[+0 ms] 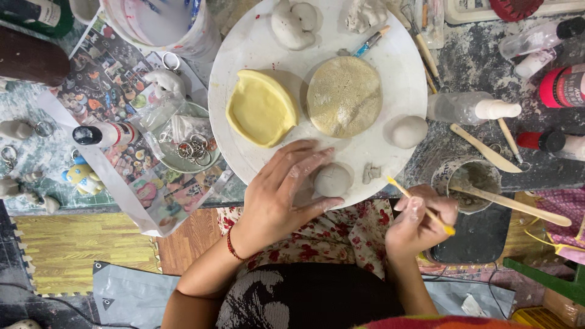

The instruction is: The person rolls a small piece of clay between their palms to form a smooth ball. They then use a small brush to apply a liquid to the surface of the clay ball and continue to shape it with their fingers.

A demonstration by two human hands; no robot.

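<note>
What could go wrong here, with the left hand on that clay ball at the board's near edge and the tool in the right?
The clay ball sits close to the near rim of the round white board; a push from the left hand might roll it off onto the lap. The right hand holds a thin yellow tool beside the cup with wooden sticks; a swing could tip it.

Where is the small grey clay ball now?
The clay ball lies at the near edge of the round white board, against the left hand, below the tan disc.
</note>
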